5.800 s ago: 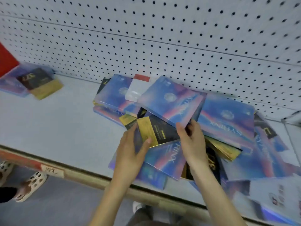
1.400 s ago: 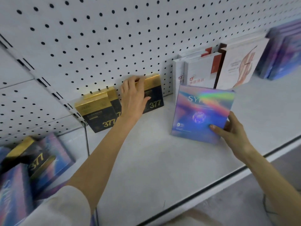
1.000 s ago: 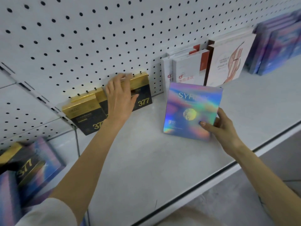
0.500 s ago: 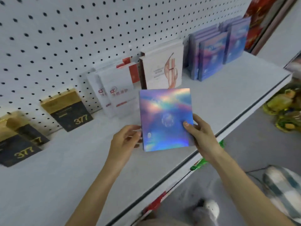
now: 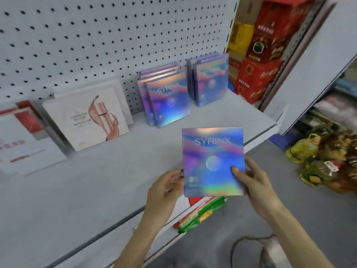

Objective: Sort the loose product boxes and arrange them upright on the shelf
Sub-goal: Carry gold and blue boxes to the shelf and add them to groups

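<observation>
Change since half a second ago: the view has swung to the right end of the shelf; the black-and-gold boxes are out of sight, and the left hand, then just short of the box, now touches its left edge.
Head view, held box: a holographic SYRINX box (image 5: 213, 161) is upright in the air over the front edge of the shelf (image 5: 96, 182), printed face toward the camera, lettering level, long axis vertical, top edge pointing toward the pegboard (image 5: 116, 35).
Right hand (image 5: 257, 184): grasping the box's lower right edge, thumb on the front face, fingers hidden behind.
Left hand (image 5: 164, 190): fingers curled against the lower left edge; whether they pinch it I cannot tell.
Shelf behind: two upright stacks of matching holographic boxes (image 5: 168, 97) lean against the pegboard beyond the held box.
Further left: white boxes (image 5: 87, 117) with red artwork stand leaning back, blurred.
Right background: red cartons (image 5: 258, 60) stacked beyond the shelf end.
</observation>
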Available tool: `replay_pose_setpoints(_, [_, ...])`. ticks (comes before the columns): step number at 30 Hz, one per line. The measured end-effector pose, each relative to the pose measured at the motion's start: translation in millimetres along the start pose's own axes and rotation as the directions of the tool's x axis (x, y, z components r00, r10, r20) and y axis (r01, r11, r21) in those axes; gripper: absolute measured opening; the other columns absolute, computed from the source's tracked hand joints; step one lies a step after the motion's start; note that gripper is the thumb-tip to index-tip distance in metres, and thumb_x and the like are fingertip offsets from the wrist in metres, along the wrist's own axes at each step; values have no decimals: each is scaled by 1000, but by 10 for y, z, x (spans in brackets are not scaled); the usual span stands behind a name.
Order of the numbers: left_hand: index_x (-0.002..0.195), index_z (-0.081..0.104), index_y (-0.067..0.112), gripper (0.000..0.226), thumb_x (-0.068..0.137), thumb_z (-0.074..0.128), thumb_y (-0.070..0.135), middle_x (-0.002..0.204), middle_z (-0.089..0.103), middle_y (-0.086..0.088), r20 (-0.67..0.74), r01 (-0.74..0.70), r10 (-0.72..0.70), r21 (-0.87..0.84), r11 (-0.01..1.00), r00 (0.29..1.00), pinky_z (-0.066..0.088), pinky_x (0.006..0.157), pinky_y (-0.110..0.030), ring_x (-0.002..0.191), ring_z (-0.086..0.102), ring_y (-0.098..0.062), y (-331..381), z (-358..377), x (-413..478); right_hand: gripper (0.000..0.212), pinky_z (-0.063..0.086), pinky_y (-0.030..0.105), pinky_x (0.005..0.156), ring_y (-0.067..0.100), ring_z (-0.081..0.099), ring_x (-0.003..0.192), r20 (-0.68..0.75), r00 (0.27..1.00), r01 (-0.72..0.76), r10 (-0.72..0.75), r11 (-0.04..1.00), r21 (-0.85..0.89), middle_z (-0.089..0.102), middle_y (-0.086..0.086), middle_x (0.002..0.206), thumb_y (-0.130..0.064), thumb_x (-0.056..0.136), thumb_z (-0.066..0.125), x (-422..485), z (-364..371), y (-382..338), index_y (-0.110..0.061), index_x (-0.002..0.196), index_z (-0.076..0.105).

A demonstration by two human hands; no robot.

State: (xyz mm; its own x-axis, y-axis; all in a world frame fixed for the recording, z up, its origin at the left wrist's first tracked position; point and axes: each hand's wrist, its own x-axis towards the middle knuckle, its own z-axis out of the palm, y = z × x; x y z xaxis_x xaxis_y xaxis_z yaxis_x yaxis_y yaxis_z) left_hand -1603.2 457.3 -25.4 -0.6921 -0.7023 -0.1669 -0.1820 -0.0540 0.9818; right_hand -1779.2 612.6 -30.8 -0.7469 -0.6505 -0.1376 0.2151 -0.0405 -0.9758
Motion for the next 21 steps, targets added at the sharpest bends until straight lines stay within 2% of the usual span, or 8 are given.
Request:
replay_pose_setpoints(2, [97, 67, 28, 24, 88, 61, 6, 87, 70, 22, -16, -15, 17, 95, 995, 1000, 54, 81, -28, 82, 67, -1, 67, 261, 85, 37, 58, 26, 63, 19, 72, 76, 17, 1000, 9, -8, 998, -55, 75, 5, 90, -12, 82, 64, 221, -245, -124, -12, 118, 60])
replay_pose_setpoints(5, [103, 66, 29, 25, 89, 61, 8, 88, 70, 18, -88, -31, 48, 190, 981, 995, 52, 83, -27, 83, 65, 0, 163, 450, 288, 25, 43, 11, 44, 1, 60, 50, 15, 999, 44, -43, 991, -123, 66, -6, 58, 2, 91, 55, 669, -503, -242, -6, 115, 57])
replay_pose_setpoints(8, [104, 65, 31, 23, 90, 61, 13, 88, 70, 17, -186, -46, 84, 201, 979, 979, 52, 85, -28, 85, 65, -3, 261, 574, 638, 26, 50, 18, 52, 12, 69, 66, 30, 998, 57, -54, 989, -135, 74, -1, 77, -3, 91, 59, 1162, -701, -344, -11, 115, 58])
replay_pose_setpoints(13, [115, 58, 29, 28, 90, 63, 16, 111, 62, 11, -258, -109, 158, 193, 975, 953, 40, 73, -1, 91, 60, 4, 383, 1023, 1453, 28, 58, 31, 66, 22, 71, 81, 4, 999, 54, -54, 990, -128, 75, 4, 92, -8, 91, 61, 2023, -973, -451, -17, 118, 59])
replay_pose_setpoints(15, [123, 54, 29, 37, 90, 64, 17, 116, 54, 14, -265, -133, 188, 212, 968, 946, 42, 80, -4, 103, 58, -3, 390, 1230, 1859, 31, 57, 29, 67, 15, 71, 80, 28, 997, 73, -70, 988, -137, 75, -2, 90, -5, 91, 60, 2417, -1038, -515, -17, 120, 58])
replay_pose_setpoints(17, [132, 49, 23, 44, 91, 63, 17, 123, 47, 10, -268, -183, 277, 326, 927, 923, 40, 96, -14, 114, 51, -10, 392, 1389, 2216, 33, 57, 28, 72, 13, 70, 84, 60, 995, 88, -80, 986, -141, 75, -4, 92, -2, 91, 58, 2786, -1079, -595, -16, 120, 58])
replay_pose_setpoints(19, [139, 43, 16, 51, 91, 61, 18, 133, 40, 2, -275, -201, 345, 441, 875, 897, 25, 105, -8, 124, 38, -7, 391, 1517, 2520, 34, 54, 39, 86, 22, 66, 94, 94, 992, 103, -88, 980, -170, 72, 3, 101, -5, 88, 62, 3130, -1125, -649, -23, 116, 60])
replay_pose_setpoints(21, [145, 32, 18, 60, 92, 60, 20, 143, 33, 1, -298, -166, 308, 420, 892, 903, 17, 103, -3, 129, 28, 0, 431, 1620, 2738, 34, 44, 50, 100, 31, 61, 107, 137, 986, 118, -92, 974, -193, 67, 10, 114, -22, 84, 71, 3425, -1153, -687, -27, 116, 60])
